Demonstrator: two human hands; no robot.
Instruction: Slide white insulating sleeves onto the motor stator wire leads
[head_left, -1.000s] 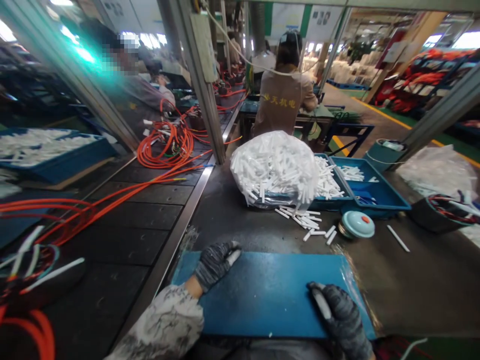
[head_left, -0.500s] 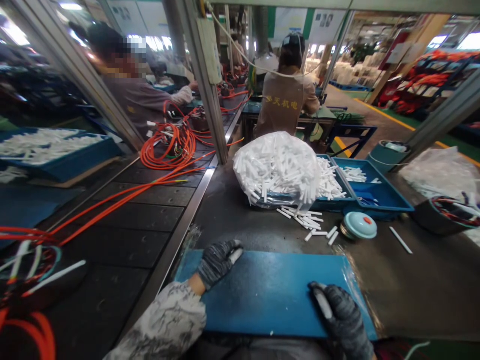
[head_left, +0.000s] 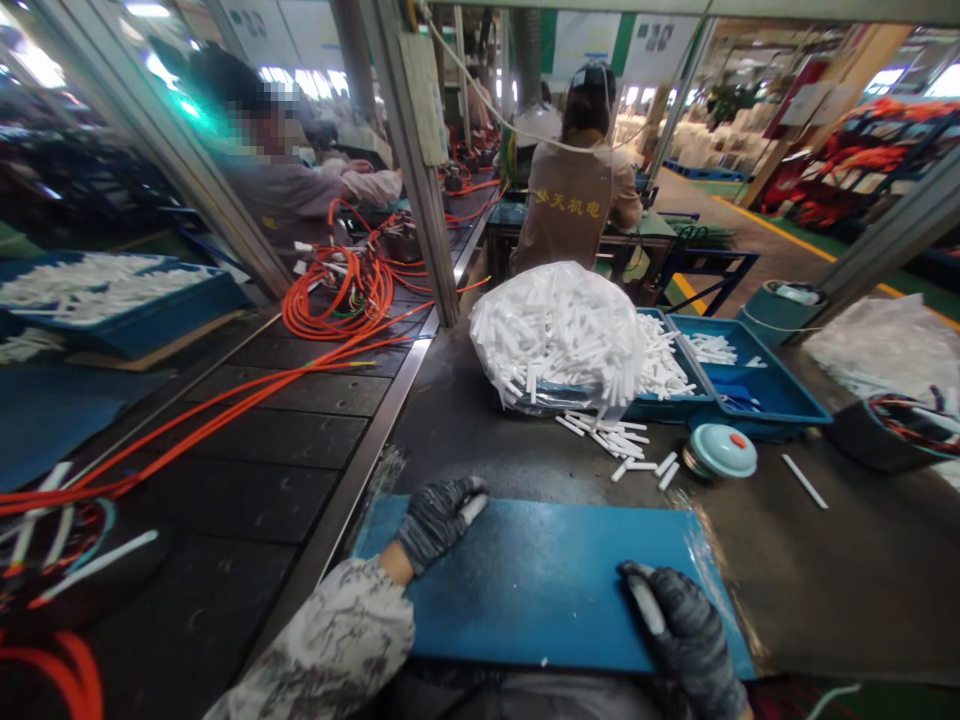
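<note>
My left hand (head_left: pixel 442 520), in a dark grey knit glove, rests on the far left part of a blue mat (head_left: pixel 540 570). Its fingers are curled together, with a pale strip along the thumb side. On the mat's right side lies my right hand (head_left: pixel 679 620), gloved alike and also curled, a longer pale strip showing by its thumb. Whether these strips are glove or a held piece I cannot tell. Beyond the mat are loose short white tubes (head_left: pixel 607 436) and a round light-blue lidded container (head_left: pixel 721 452) with an orange-red spot.
A clear bag of white tubes (head_left: pixel 555 335) sits over blue bins (head_left: pixel 772 405) at the back. Left of the metal rail (head_left: pixel 390 400), orange cables (head_left: pixel 337 290) lie on dark slats. Co-workers sit beyond the metal posts (head_left: pixel 420 180). A dark tub (head_left: pixel 881 430) stands right.
Both my hands stay in place on the mat. At the lower left, the orange cable and wire bundle have shifted left and down. The left co-worker's arms have moved.
</note>
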